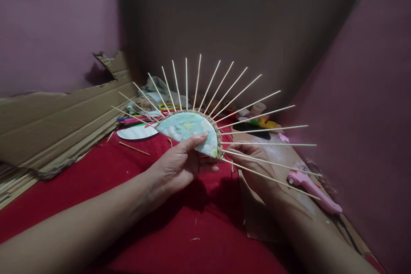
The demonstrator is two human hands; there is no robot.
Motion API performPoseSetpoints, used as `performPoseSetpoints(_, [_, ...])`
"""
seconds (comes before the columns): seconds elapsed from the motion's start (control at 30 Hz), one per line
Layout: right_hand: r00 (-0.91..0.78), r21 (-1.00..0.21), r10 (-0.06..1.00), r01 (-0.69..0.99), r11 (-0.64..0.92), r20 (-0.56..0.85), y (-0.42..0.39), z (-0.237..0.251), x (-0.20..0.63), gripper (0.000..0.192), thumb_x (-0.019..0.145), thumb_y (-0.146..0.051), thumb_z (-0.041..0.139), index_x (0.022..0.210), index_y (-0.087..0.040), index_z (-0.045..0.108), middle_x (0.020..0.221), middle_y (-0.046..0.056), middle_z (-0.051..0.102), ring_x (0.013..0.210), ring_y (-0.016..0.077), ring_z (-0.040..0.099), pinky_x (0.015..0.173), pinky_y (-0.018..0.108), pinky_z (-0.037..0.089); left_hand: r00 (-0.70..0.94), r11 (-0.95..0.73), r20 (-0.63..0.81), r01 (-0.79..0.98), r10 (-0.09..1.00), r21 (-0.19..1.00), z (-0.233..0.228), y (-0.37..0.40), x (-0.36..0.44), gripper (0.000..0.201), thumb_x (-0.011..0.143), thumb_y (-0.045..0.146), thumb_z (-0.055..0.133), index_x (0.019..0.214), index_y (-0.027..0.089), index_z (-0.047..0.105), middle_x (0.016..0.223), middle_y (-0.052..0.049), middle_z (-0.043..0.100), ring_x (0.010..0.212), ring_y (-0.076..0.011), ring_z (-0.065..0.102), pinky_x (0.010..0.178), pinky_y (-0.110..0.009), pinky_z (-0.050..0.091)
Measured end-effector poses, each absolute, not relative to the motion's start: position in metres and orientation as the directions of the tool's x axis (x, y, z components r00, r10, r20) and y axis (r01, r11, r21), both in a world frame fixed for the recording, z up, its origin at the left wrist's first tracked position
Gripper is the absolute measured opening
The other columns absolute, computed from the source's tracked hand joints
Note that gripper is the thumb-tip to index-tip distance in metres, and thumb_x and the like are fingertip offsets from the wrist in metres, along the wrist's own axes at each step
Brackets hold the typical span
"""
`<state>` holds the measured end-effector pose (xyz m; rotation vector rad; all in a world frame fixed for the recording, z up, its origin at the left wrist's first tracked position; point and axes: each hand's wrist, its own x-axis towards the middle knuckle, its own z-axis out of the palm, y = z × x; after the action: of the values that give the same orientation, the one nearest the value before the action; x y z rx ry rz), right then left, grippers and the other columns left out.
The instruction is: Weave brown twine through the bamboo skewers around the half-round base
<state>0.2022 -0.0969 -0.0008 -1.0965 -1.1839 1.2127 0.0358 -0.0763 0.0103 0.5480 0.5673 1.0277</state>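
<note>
My left hand grips a half-round piece covered in pale green patterned cloth, thumb on its face and fingers behind. Braided twine runs along the curved edge. Several thin wooden sticks fan out from that edge like rays. Behind the lowest sticks on the right is my right hand, its fingers drawn together close to the twine's lower end. What those fingertips pinch is partly hidden. A short loose strand hangs beside them.
A pink glue gun lies on a board at right, its cord trailing down. Folded cardboard leans at left. A white half-round piece and a loose stick lie on the red cloth. Assorted craft supplies crowd the back.
</note>
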Motion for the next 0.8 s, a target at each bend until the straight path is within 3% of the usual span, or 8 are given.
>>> performPoseSetpoints(0.2, [-0.029,-0.985,0.991,-0.121,0.126,0.13,-0.094,-0.007,0.204,0.018,0.061,-0.029,0.08,0.068,-0.019,0.067,0.067,-0.003,0.062,0.063,0.0093,0.053,0.062,0.023,0.041,0.412,0.445,-0.218,-0.604,0.885,0.661,0.011,-0.074,0.033,0.008,0.083,0.014,0.054,0.09,0.012,0.055,0.069,-0.009,0.067,0.056,-0.0218,0.066,0.049,-0.037,0.057])
performPoseSetpoints(0.33, [-0.072,-0.983,0.986,-0.116,0.145,0.154,-0.09,-0.01,0.207,0.018,0.063,-0.029,0.079,0.072,-0.02,0.067,0.072,-0.002,0.062,0.068,0.0112,0.056,0.065,0.024,0.042,0.383,0.413,-0.199,-0.63,0.902,0.658,0.007,-0.074,0.033,0.012,0.081,0.011,0.057,0.092,0.013,0.055,0.073,-0.006,0.067,0.058,-0.0205,0.066,0.048,-0.037,0.058])
performPoseSetpoints(0.6, [-0.023,-0.978,0.984,0.116,0.176,0.174,-0.08,-0.008,0.225,0.023,0.067,-0.038,0.075,0.074,-0.02,0.064,0.071,-0.001,0.06,0.061,0.0118,0.052,0.058,0.027,0.04,0.403,0.404,-0.171,-0.615,0.899,0.677,0.011,-0.074,0.032,0.008,0.084,0.009,0.052,0.091,0.01,0.056,0.071,-0.008,0.067,0.055,-0.0191,0.065,0.044,-0.031,0.057])
performPoseSetpoints(0.8, [0.028,-0.88,0.967,0.421,0.219,0.254,-0.08,0.012,0.235,0.017,0.067,-0.036,0.07,0.064,-0.02,0.065,0.068,0.002,0.063,0.065,0.0159,0.055,0.061,0.03,0.04,0.37,0.363,-0.149,-0.62,0.917,0.695,0.009,-0.067,0.03,0.009,0.084,0.007,0.052,0.091,0.011,0.056,0.069,-0.007,0.067,0.053,-0.0197,0.066,0.039,-0.026,0.054])
